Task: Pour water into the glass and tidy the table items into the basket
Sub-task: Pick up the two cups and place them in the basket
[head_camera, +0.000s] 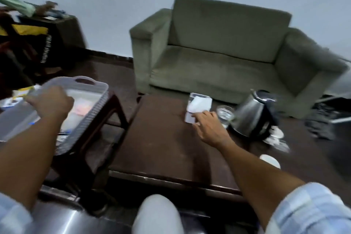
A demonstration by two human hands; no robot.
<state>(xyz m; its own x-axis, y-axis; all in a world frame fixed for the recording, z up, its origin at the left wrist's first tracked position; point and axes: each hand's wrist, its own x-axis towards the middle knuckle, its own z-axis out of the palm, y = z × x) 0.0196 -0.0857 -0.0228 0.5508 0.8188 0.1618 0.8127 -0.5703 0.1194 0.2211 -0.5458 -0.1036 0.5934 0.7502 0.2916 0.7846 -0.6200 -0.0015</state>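
A white ribbed plastic basket [91, 112] rests tilted on a dark stand at the left, with blurred items inside. My left hand [50, 101] grips its near left rim. On the dark wooden table [161, 138] stands a white tissue box [199, 103] with a small white box [189, 118] in front of it. My right hand [207, 125] lies on the table, fingers spread, fingertips touching the small white box. A glass [225, 114] holding water stands just right of that hand. A steel electric kettle [252, 114] stands beside the glass.
A green armchair [224, 47] stands behind the table. A white cup [269, 160] sits on the floor at the right, with white scraps near the kettle's base. Dark bags and clutter [28, 40] fill the far left. My knee [157, 214] is below the table's front edge.
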